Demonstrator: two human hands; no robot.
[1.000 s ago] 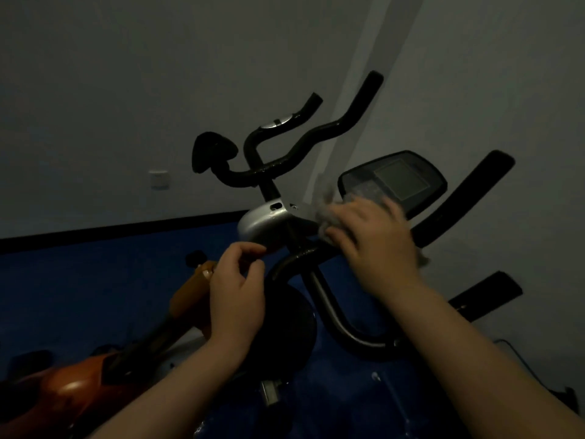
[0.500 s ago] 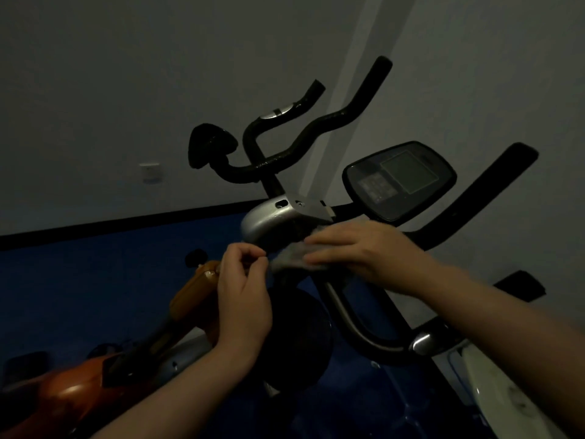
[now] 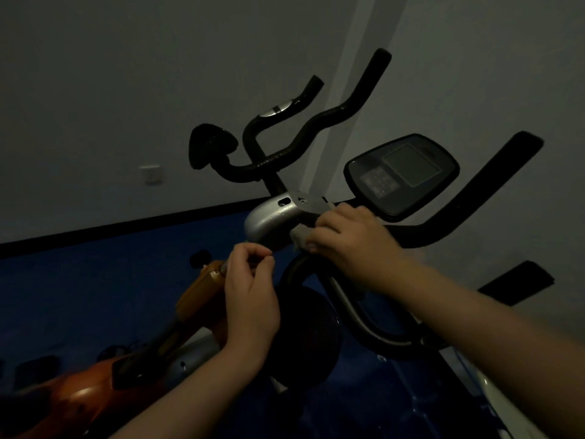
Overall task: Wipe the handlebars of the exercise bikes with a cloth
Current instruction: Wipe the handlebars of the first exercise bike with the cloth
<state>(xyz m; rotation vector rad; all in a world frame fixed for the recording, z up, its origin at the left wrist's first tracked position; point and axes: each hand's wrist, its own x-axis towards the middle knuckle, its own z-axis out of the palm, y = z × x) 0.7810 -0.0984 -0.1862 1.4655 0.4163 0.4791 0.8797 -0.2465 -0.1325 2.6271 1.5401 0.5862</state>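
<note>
Right hand (image 3: 354,245) grip: clasps cloth (image 3: 300,237) on handlebar (image 3: 443,229) | left hand (image 3: 250,289) grip: fingers pinched, contents unclear

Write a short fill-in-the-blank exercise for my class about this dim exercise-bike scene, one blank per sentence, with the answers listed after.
1. The right hand presses a pale ____ against the near bike's handlebar.
2. The console with its screen sits just ____ the right hand.
3. The left hand holds its fingertips ____ together, off the handlebar.
4. The frame at lower left is coloured ____.

Answers: cloth; above; pinched; orange
</note>
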